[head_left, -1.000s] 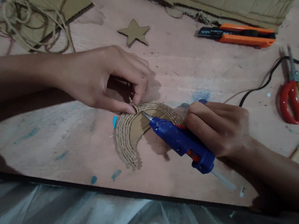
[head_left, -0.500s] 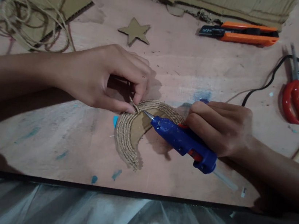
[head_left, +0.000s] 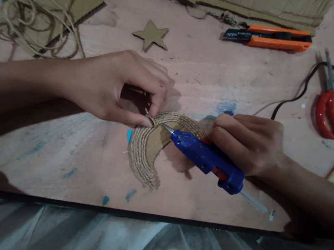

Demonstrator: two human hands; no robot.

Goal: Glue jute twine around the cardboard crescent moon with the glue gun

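Observation:
A cardboard crescent (head_left: 155, 140) lies flat on the table, its outer part covered by rows of twine (head_left: 141, 152) that follow the curve. My left hand (head_left: 137, 88) pinches the twine between thumb and forefinger at the top left of the crescent. In my right hand (head_left: 246, 141) is a blue hot glue gun (head_left: 196, 151), gripped by its handle, which the fingers mostly hide. The metal nozzle points left, at the bare cardboard close to the left thumb. A clear glue stick (head_left: 253, 202) sticks out of the gun's back end.
A cardboard star (head_left: 151, 36) lies beyond my left hand. Loose twine (head_left: 18, 15) tangles over a cardboard piece (head_left: 86, 1) at far left. An orange utility knife (head_left: 278, 39), red-and-yellow scissors (head_left: 330, 109) and a black cord (head_left: 305, 83) are at right; a large cardboard sheet (head_left: 263, 4) lies behind.
The glue gun in my right hand has shifted very slightly to the right, its nozzle a little farther from my left thumb. My left hand keeps its pinch on the twine.

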